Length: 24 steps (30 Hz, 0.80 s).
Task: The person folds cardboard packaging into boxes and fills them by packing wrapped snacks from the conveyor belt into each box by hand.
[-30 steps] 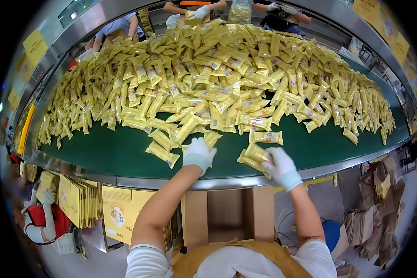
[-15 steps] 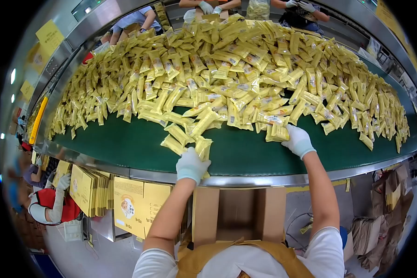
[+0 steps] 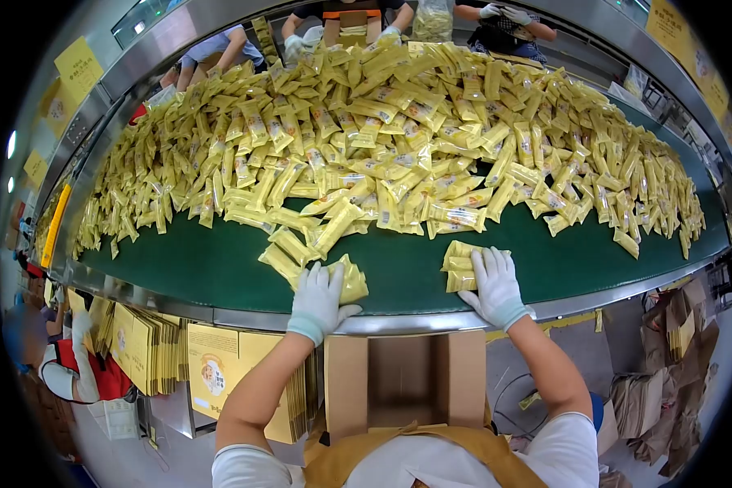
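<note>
A large heap of yellow wrapped packets (image 3: 398, 138) covers much of the green belt (image 3: 398, 276). My left hand (image 3: 319, 302), in a white glove, lies with fingers apart against a packet (image 3: 351, 279) near the belt's front edge, with more loose packets (image 3: 281, 264) just beyond its fingertips. On the right, my gloved right hand (image 3: 495, 286) rests with spread fingers at the side of a small group of packets (image 3: 461, 264), partly over them. Neither hand's fingers are wrapped round a packet.
An open cardboard box (image 3: 346, 382) stands below the metal edge (image 3: 398, 322). Folded yellow cartons (image 3: 211, 370) are stacked to its left, brown paper bags (image 3: 638, 398) lie at right. Several people are across the belt; a person in a red vest (image 3: 98, 370) is at lower left.
My right hand has drawn its packets back from the heap toward the front edge. My left hand has shifted slightly left and its fingers have spread. The whole view has shifted a little.
</note>
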Each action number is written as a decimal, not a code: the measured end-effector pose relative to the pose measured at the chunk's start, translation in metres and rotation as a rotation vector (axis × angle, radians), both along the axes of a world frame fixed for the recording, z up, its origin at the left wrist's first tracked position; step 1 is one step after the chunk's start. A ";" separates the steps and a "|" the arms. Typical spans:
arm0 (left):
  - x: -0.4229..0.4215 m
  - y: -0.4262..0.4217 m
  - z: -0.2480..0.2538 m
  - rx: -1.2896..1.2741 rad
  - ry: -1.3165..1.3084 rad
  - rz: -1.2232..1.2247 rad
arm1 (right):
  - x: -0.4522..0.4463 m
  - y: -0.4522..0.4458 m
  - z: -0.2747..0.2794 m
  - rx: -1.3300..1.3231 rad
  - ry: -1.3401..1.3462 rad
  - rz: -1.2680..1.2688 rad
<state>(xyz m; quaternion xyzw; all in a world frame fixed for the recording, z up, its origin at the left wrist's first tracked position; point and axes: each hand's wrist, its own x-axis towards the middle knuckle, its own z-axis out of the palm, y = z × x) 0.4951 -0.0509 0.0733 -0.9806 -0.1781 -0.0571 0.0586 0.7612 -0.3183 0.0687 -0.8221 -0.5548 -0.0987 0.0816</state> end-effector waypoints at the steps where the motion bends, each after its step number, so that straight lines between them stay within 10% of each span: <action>1: 0.003 -0.004 0.006 -0.105 0.086 0.071 | 0.000 0.000 0.001 -0.025 0.014 -0.005; 4: 0.015 -0.003 0.035 -0.426 0.270 0.294 | 0.012 0.015 0.019 -0.238 0.161 -0.101; 9: 0.004 -0.002 0.007 -0.185 0.133 0.181 | 0.024 0.049 0.051 -0.517 0.185 -0.036; 13: 0.000 0.003 0.019 -0.404 0.227 0.194 | 0.045 0.084 0.059 -0.145 0.240 0.000; 18: 0.014 0.028 0.023 -1.023 -0.400 0.225 | 0.072 0.115 0.035 -0.278 0.311 -0.043; 21: 0.046 0.049 0.026 -0.883 -0.471 0.131 | 0.057 0.118 0.046 -0.412 0.301 -0.123; 24: 0.076 0.071 0.010 -0.502 0.015 0.140 | 0.041 0.100 0.040 -0.340 0.194 -0.074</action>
